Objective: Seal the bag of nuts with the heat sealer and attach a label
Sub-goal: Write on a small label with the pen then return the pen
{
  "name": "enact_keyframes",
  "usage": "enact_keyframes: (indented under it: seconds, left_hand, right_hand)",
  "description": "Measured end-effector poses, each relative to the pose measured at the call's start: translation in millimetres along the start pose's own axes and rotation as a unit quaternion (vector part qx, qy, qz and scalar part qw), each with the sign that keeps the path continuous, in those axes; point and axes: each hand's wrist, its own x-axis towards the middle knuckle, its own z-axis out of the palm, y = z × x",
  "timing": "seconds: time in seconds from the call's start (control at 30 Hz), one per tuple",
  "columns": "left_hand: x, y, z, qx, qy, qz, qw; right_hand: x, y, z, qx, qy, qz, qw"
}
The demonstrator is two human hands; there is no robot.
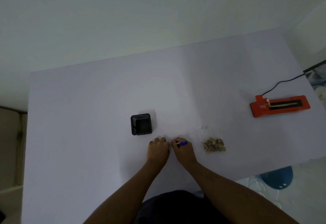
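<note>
A clear bag of nuts (214, 145) lies on the white table (88, 109), to the right of both hands. The orange heat sealer (280, 106) sits far right with its black cord running off the edge. My right hand (182, 150) grips a blue-capped pen (183, 143) near the table's front middle. My left hand (158, 148) rests curled on the table right beside it, fingers meeting the pen's tip over something small and pale that I cannot make out.
A black square plastic tray (141, 124) stands just behind my left hand. A blue chair seat (278, 178) shows past the table's right front corner. Wall lies beyond the far edge.
</note>
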Motion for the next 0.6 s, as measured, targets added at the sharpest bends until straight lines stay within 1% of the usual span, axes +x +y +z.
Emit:
enact_keyframes:
  seconds: [0.23, 0.3, 0.43, 0.5, 0.6]
  left_hand:
    - [0, 0, 0, 0.009, 0.0, 0.003, 1.0]
    - [-1, 1, -1, 0.01, -0.004, 0.005, 1.0]
    - [-2, 0, -2, 0.007, -0.008, 0.013, 1.0]
    - [-4, -3, -3, -0.007, 0.003, 0.02, 1.0]
    - [-11, -15, -4, -0.054, 0.049, 0.023, 0.997]
  right_hand:
    - [-1, -2, -1, 0.01, 0.016, -0.004, 1.0]
    - [-1, -7, 1, 0.035, 0.021, -0.006, 0.999]
    - [-1, -18, 6, 0.095, -0.004, 0.007, 0.995]
    - [0, -20, 7, 0.107, -0.006, 0.026, 0.994]
    - [1, -20, 5, 0.101, -0.002, 0.054, 0.993]
